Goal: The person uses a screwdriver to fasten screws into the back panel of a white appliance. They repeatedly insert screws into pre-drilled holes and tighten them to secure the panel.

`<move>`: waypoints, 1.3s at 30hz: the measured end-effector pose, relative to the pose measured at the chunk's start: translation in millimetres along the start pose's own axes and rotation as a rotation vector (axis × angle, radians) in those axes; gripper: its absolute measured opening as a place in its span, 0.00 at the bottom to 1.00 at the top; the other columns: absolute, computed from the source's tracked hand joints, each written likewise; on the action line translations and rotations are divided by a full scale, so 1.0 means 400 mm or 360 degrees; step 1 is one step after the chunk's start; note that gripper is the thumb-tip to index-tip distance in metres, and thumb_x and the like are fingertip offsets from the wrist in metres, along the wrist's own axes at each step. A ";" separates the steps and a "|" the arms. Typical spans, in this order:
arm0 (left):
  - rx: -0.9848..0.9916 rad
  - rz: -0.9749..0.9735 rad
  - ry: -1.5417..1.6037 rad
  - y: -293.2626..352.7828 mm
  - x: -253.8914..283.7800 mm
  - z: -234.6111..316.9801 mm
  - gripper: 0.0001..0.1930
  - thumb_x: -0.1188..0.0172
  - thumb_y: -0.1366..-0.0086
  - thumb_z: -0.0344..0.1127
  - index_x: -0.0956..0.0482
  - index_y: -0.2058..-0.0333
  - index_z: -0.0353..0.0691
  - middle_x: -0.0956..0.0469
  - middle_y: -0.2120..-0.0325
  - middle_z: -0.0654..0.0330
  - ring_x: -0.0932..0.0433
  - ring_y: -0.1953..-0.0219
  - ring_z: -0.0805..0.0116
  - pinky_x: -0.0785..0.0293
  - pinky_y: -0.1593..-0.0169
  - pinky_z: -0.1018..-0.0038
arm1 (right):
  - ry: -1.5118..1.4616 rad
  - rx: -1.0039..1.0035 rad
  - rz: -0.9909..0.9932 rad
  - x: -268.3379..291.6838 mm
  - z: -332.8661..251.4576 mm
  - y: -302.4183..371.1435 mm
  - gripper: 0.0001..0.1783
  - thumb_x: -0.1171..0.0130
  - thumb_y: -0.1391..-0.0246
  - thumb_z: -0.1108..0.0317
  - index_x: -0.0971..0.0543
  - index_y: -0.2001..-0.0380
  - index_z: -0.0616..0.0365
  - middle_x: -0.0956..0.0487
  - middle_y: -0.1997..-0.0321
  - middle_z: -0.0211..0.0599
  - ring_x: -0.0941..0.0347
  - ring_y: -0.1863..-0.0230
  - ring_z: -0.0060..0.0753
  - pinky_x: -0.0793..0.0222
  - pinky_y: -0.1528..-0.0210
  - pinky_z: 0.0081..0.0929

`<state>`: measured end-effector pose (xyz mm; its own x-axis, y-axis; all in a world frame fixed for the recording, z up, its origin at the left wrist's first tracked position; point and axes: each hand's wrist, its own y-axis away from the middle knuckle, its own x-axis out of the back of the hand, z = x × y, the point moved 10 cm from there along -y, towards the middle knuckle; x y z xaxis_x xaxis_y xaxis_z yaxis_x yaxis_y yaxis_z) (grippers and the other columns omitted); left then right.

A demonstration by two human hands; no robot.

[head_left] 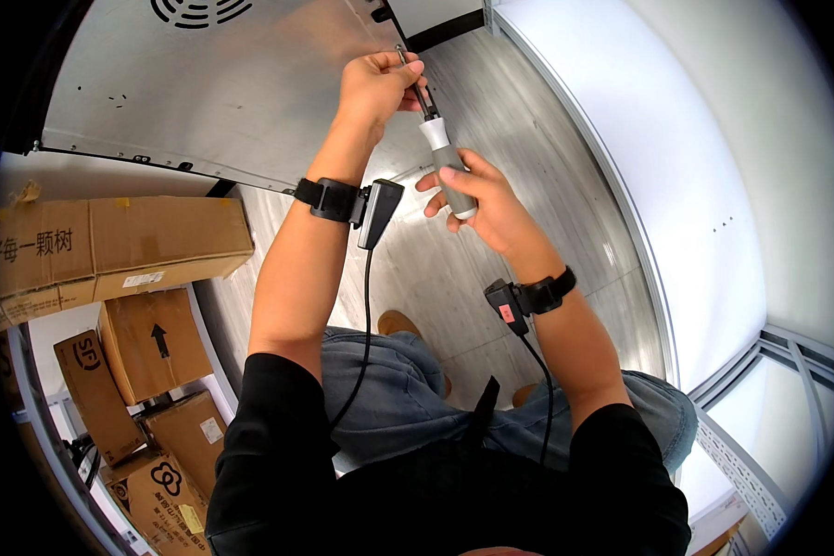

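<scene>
My right hand (480,196) is closed around the grey handle of a screwdriver (448,167) with a white collar, thumb along its side and some fingers spread loosely. The dark shaft points up and away. My left hand (378,91) pinches that shaft near its far end, thumb and fingertips together. Just past those fingers the tip lies close to the right edge of a large metal panel (222,93). Whether a screw sits at the tip is too small to tell. Black straps with small cabled devices are on both my wrists.
Cardboard boxes (167,236) are stacked on a rack at the left. A white, brightly lit panel (649,185) with a metal frame curves along the right. Wood-look floor (519,102) lies below my hands. My knees in jeans (380,371) are close beneath my arms.
</scene>
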<state>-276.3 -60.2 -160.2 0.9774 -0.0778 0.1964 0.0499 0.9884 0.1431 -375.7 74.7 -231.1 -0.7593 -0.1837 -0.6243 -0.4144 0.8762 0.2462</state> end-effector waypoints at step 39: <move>-0.0035 0.0033 0.0047 -0.013 -0.047 -0.018 0.07 0.41 0.39 0.32 0.23 0.63 0.36 0.22 0.75 0.62 0.22 0.75 0.74 0.25 0.70 0.77 | -0.0005 0.0218 0.0166 0.088 -0.002 -0.014 0.23 0.43 0.46 0.65 0.32 0.47 0.60 0.27 0.62 0.33 0.27 0.65 0.25 0.28 0.72 0.25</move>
<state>-293.5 -63.1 -171.7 0.9839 -0.0538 0.1705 0.0338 0.9925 0.1178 -400.7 62.9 -253.9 -0.7929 -0.0872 -0.6031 -0.2609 0.9430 0.2067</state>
